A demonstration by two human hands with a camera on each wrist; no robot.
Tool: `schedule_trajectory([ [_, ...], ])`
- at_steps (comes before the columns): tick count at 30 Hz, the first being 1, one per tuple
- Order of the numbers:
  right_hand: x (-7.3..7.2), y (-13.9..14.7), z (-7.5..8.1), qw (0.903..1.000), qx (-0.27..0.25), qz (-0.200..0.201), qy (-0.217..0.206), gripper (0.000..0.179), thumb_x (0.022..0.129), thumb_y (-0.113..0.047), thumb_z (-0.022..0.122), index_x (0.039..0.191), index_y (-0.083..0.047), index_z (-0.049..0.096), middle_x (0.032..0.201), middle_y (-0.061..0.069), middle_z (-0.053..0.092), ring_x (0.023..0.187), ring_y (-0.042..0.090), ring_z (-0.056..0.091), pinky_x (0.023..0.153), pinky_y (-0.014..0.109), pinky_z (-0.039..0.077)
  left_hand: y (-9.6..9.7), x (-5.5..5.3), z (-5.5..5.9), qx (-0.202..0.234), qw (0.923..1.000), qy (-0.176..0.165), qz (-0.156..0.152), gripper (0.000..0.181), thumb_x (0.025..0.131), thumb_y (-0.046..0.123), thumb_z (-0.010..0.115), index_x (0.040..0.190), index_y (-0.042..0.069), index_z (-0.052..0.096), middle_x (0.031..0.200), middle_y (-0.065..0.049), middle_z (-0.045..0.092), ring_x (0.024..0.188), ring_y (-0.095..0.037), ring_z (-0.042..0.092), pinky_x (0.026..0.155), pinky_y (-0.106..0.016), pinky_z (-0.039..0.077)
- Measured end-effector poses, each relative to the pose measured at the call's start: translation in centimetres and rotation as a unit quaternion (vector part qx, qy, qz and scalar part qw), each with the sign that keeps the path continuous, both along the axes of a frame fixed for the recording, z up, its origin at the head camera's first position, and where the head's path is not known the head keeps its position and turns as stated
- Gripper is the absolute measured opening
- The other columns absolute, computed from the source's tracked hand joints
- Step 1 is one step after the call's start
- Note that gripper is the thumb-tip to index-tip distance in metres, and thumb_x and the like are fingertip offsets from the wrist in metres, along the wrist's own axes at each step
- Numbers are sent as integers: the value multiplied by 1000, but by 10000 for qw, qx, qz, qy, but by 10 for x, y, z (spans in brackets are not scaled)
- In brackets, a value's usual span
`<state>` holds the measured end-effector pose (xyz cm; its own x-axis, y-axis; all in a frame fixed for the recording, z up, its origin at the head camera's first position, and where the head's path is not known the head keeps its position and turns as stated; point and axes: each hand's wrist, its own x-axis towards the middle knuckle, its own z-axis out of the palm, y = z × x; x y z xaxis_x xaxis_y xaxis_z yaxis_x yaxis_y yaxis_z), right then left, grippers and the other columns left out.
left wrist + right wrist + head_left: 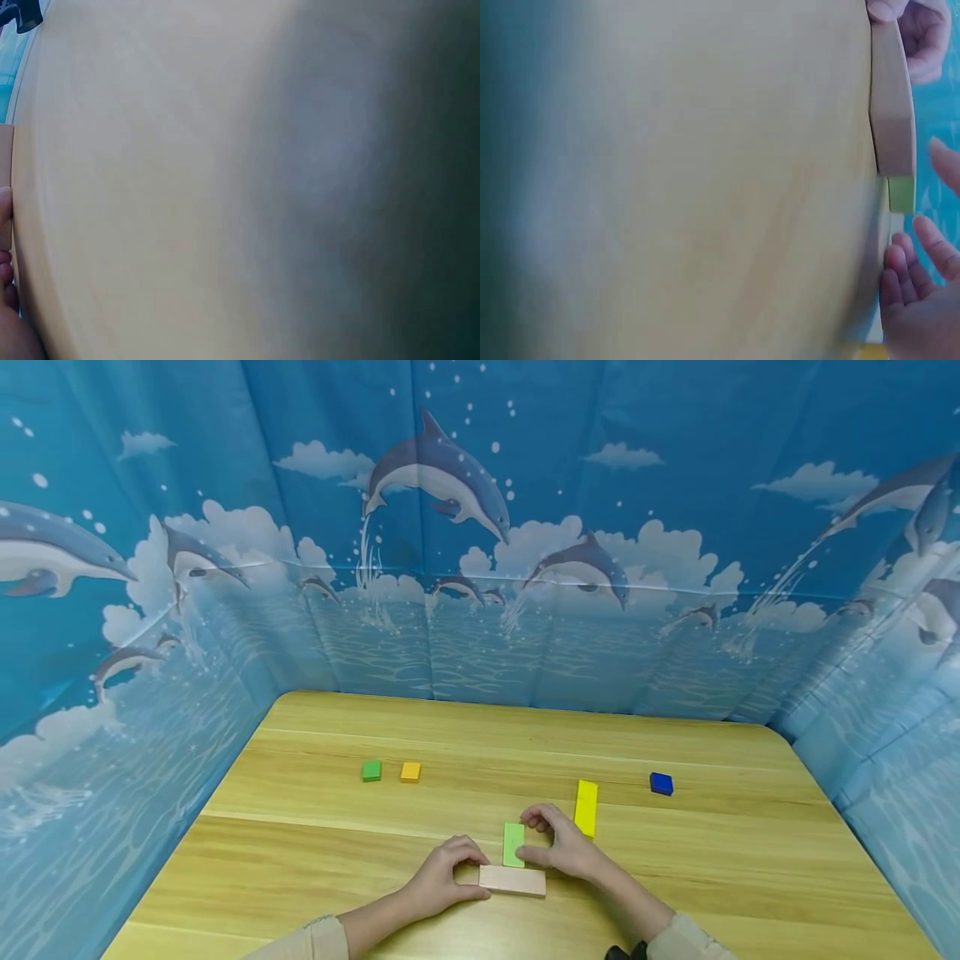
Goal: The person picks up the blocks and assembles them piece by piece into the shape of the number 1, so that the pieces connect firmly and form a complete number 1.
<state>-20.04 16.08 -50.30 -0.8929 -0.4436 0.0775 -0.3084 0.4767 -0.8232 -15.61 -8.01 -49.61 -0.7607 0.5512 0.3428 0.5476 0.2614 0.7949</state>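
Observation:
A plain wooden block (513, 881) lies crosswise near the front of the table, and my left hand (442, 878) grips its left end between thumb and fingers. Just behind it a light green block (513, 845) points away from me, one end close to the plain block. Beside the green block is my right hand (561, 843), fingers spread and loosely bent, thumb tip over or against the block's right edge. From the right wrist, my right hand (922, 315) appears apart from the plain block (892, 97); the green block (901, 194) shows only partly.
A yellow block (586, 808) lies behind my right hand, with a blue block (662, 784) farther right. Small green (371, 771) and orange (410, 772) blocks sit at the back left. A dolphin-print curtain (480, 635) surrounds the wooden table (300, 843).

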Motion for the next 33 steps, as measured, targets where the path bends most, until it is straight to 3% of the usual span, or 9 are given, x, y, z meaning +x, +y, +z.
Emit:
schedule_trajectory([
  [5,-7,9,6,9990,-223,-365,102,49,79,-22,72,117,1,51,100,11,53,87,23,48,74,28,43,0,0,-1,-11,10000,6,13,28,69,5,77,92,-2,63,89,-11,60,83,-26,55,77,-23,47],
  [11,-16,32,15,9941,-329,-843,598,57,79,-20,72,126,0,45,110,17,51,98,31,49,82,44,42,-1,0,-3,-49,10000,2,12,28,70,6,77,93,-1,64,89,-11,60,83,-26,54,77,-23,47],
  [15,-19,52,13,9918,-115,-1019,769,65,79,-20,72,133,-2,39,118,19,47,102,32,47,85,49,39,-1,-1,-2,-46,10000,-27,-5,27,71,7,77,93,-1,64,89,-11,60,83,-26,54,77,-23,47],
  [24,-16,81,6,9919,254,-1100,585,75,78,-22,73,137,-1,31,125,23,38,106,36,42,88,56,37,-2,1,-3,-45,10000,-16,-13,28,70,7,77,93,-1,63,89,-11,60,83,-25,54,76,-23,47],
  [33,-13,91,2,9935,524,-1010,3,87,74,-28,76,140,-2,26,127,23,35,111,35,39,92,53,34,-3,3,-3,-36,10000,-40,-31,28,70,6,77,93,-2,63,90,-11,60,83,-26,54,76,-23,48],
])
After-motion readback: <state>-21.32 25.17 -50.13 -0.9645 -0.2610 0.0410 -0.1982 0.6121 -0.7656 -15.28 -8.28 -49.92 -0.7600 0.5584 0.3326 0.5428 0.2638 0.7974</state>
